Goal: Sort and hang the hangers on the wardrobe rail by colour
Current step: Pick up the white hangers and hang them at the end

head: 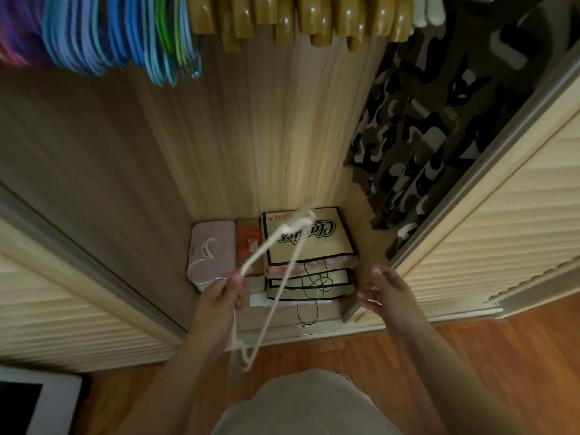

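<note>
My left hand (224,293) grips a white hanger (276,277); my right hand (387,290) hangs free, fingers relaxed, near wardrobe door (502,215).

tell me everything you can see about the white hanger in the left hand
The white hanger is thin, cream-white and looks wrapped or padded, though motion blur hides detail. The left hand grips one of its ends, near the wardrobe's open front. From there one arm runs up and away to the blurred neck over the stacked bags on the wardrobe floor, and another runs back down to a bend near the person's lap. It is tilted, not hung. The right hand is apart from it.
</note>
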### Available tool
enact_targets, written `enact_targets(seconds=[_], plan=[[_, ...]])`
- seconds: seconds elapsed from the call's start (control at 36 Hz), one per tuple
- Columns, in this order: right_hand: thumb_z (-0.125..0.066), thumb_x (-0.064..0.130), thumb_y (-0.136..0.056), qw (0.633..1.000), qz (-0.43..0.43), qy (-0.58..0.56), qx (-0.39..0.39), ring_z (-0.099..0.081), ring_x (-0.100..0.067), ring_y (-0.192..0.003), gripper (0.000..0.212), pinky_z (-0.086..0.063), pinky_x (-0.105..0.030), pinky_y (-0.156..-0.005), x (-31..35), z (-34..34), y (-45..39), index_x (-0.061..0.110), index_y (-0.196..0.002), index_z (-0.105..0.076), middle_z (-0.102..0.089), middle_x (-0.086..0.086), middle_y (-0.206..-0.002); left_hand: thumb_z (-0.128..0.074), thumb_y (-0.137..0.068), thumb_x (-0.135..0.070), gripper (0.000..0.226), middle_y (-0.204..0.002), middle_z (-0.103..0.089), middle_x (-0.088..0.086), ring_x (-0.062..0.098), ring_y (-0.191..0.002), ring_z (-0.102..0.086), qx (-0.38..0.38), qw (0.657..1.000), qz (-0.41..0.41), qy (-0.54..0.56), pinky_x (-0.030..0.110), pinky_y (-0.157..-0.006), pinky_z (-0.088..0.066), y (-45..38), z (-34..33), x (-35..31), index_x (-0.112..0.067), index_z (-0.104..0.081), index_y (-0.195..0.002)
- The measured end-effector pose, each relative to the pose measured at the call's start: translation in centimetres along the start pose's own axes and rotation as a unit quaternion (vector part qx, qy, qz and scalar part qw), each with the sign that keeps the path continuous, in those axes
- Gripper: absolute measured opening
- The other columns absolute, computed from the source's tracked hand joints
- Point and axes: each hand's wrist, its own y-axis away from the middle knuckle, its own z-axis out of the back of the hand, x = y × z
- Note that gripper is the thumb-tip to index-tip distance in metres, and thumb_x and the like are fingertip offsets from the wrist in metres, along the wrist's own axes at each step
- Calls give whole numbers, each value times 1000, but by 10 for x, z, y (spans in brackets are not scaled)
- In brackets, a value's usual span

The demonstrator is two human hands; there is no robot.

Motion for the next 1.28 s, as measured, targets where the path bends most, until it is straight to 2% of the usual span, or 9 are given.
enact_targets(seconds=[0.08, 0.17, 0.25, 0.33, 0.44, 0.72, 0.94, 1.14, 1.28], plan=[[-56, 21, -103, 997, -32, 45, 47, -66, -26, -82, 21, -55, -39, -80, -5, 1, 4, 9, -120, -62, -69, -9, -95, -43, -110, -19, 29, -72, -52, -4, 10, -61, -44, -35, 946, 106, 304, 26, -68, -40, -13, 1, -11, -10, -69, -103], [-56, 21, -103, 984, -58, 123, 113, -71, -26, -88, 22, -57, -33, -77, -9, -1, 8, 11, -121, -64, -73, -12, -106, -41, -111, -18, 24, -73, -52, -1, 14, -67, -51, -45, 917, 133, 374, 34, -80, -49, -17, 2, -18, -13, -59, -97], [-56, 28, -102, 964, -65, 181, 183, -73, -24, -98, 26, -59, -33, -85, -13, -6, 17, 17, -125, -64, -74, -5, -111, -39, -111, -12, 13, -96, -60, 12, 23, -90, -65, -66, 895, 149, 415, 44, -85, -56, -14, -3, -24, -8, -51, -113], [-56, 30, -103, 944, -67, 209, 247, -73, -21, -100, 27, -59, -33, -89, -13, -17, 29, 22, -128, -63, -74, -3, -115, -38, -111, -12, 16, -112, -61, 17, 26, -98, -73, -78, 880, 158, 441, 50, -88, -59, -13, -10, -21, -4, -49, -121], [-58, 22, -103, 932, -64, 209, 288, -74, -23, -96, 25, -59, -31, -84, -18, -32, 39, 15, -126, -62, -75, -9, -110, -37, -112, -11, 19, -113, -62, 16, 25, -90, -78, -75, 864, 147, 476, 45, -66, -64, -9, -16, -17, -7, -46, -127], [-63, 18, -99, 968, 7, 187, 169, -68, -26, -66, 16, -60, -44, -69, -30, -47, 41, 4, -106, -64, -73, -17, -90, -39, -111, -14, 19, -116, -65, 18, 25, -98, -77, -84, 862, 141, 479, 44, -69, -65, -5, -14, -17, -5, -50, -124], [-56, 29, -102, 971, -57, 103, 208, -57, -19, -53, 29, -47, -29, -52, -25, -43, 47, 6, -86, -63, -67, -12, -73, -40, -111, -13, 21, -113, -67, 15, 25, -96, -77, -80, 847, 148, 505, 42, -66, -64, -3, -14, -18, -7, -50, -128], [-61, 33, -100, 964, 8, 199, 176, -66, -19, -72, 21, -58, -34, -66, -24, -40, 45, 14, -95, -67, -70, -7, -88, -41, -110, -13, 27, -123, -65, 19, 26, -100, -76, -73, 848, 147, 505, 43, -68, -64, -2, -16, -21, -5, -49, -135], [-73, 34, -92, 896, 158, 365, 200, -60, 1, -104, 42, -52, -17, -83, -20, -36, 44, 34, -132, -59, -60, 15, -120, -39, -111, -12, 35, -133, -63, 25, 29, -100, -76, -69, 850, 160, 497, 43, -69, -64, -1, -25, -22, -3, -44, -144]])
